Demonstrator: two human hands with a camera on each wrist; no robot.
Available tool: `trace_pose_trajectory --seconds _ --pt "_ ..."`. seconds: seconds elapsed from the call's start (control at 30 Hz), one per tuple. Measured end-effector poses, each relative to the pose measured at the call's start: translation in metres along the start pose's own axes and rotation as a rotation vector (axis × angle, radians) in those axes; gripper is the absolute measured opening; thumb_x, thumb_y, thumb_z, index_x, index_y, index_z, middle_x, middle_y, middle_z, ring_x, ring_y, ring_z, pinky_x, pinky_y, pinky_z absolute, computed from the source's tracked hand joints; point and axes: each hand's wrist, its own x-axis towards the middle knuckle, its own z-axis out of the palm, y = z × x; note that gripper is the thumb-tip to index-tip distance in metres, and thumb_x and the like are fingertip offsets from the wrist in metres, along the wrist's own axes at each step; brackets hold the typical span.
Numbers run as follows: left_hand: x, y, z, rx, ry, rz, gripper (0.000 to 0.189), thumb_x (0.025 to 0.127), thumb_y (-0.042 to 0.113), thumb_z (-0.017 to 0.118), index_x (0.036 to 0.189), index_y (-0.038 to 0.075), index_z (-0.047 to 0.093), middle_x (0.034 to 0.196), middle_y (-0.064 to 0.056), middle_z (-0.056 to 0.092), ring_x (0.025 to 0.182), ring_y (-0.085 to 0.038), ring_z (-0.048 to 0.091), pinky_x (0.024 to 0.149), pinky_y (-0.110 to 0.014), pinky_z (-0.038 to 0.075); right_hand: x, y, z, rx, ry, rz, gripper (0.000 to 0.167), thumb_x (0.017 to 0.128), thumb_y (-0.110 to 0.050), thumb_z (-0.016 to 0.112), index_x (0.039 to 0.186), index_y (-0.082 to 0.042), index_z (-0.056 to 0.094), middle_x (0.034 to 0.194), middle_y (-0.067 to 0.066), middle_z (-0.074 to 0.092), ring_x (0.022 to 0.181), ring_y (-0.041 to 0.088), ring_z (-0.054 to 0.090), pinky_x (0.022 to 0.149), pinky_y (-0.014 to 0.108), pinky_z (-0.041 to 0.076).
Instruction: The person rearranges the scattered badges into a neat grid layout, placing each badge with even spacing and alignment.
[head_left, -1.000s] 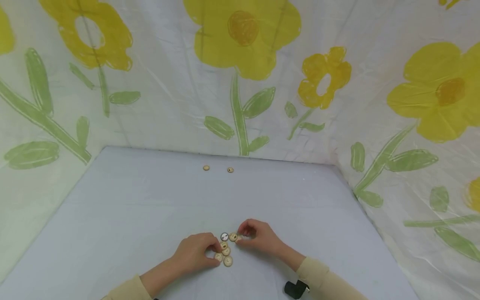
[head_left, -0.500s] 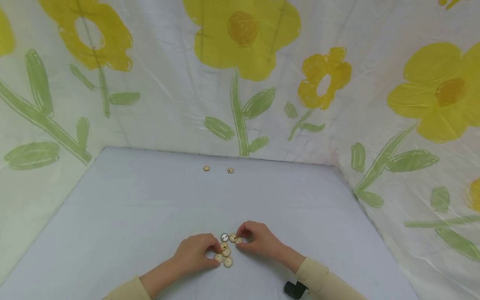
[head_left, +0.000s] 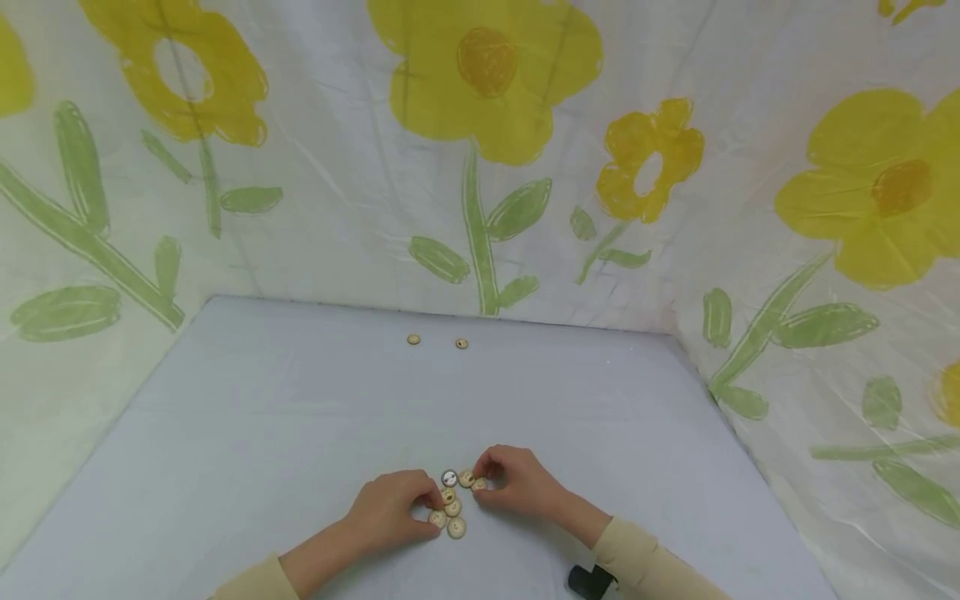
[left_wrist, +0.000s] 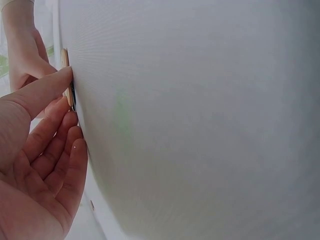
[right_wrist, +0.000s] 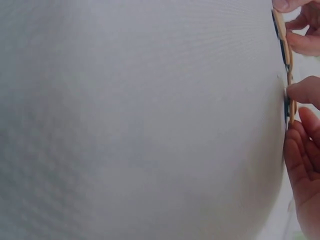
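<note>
On the left, the white cloth wall (head_left: 330, 242) has a big yellow flower (head_left: 235, 75) with a green stem painted on it. Below it is the pale table (head_left: 247, 433). At the bottom, the left sleeve (head_left: 258, 581) is cream, and then comes the left hand (head_left: 390, 507). Its thumb and pointing finger pinch the left disc (head_left: 437, 519), a small round wooden one lying on the table. Far off, near the back edge of the table, sits the far left disc (head_left: 413, 339). Just right of the left fingertips is a wooden disc with a dark spot (head_left: 448, 496), partly overlapping the middle disc (head_left: 453, 507). Above them is the silver disc (head_left: 449, 477), with a dark rim. The low disc (head_left: 457, 527) sits nearest the person, just beside the left disc. Way back again is the far right disc (head_left: 461, 342). Next comes the upper disc (head_left: 466, 478), which also has a dark spot, and the right disc (head_left: 479, 484) lies against it. The thumb and finger of the right hand (head_left: 519, 483) pinch the right disc by its edges. Farther right, a black thing (head_left: 588, 581) pokes out by the cream right sleeve (head_left: 652, 554); I cannot tell what it is.
</note>
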Motion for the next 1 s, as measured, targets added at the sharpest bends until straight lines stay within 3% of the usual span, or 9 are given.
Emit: trace_pose_trajectory --seconds 0.17,0.57,1.0 --pt "-0.0007 0.0001 -0.0002 0.006 -0.003 -0.003 0.022 0.072 0.029 0.084 0.086 0.024 0.067 0.083 0.019 0.06 0.078 0.0 0.056 0.067 -0.029 0.046 -0.0016 -0.0012 -0.0012 0.007 0.005 -0.003 0.021 0.08 -0.014 0.079 0.095 -0.017 0.065 0.089 -0.011 0.063 0.08 0.003 0.056 0.073 0.021 0.048" --pt "-0.0004 0.0 0.0007 0.006 0.004 -0.002 0.022 0.072 0.029 0.084 0.086 0.024 0.067 0.083 0.02 0.06 0.078 0.0 0.055 0.068 -0.029 0.046 -0.0048 -0.0015 -0.0018 0.082 0.007 0.093 0.018 0.08 -0.017 0.078 0.094 -0.018 0.066 0.088 -0.013 0.063 0.08 0.004 0.057 0.073 0.022 0.049" --pt "-0.0013 0.0008 -0.0013 0.001 0.01 0.006 0.023 0.072 0.029 0.084 0.086 0.024 0.067 0.083 0.019 0.06 0.078 -0.001 0.056 0.066 -0.028 0.045 -0.0036 0.0003 -0.0019 0.157 0.063 0.077 0.021 0.08 -0.016 0.079 0.096 -0.019 0.066 0.09 -0.011 0.064 0.083 0.011 0.06 0.077 0.026 0.051"
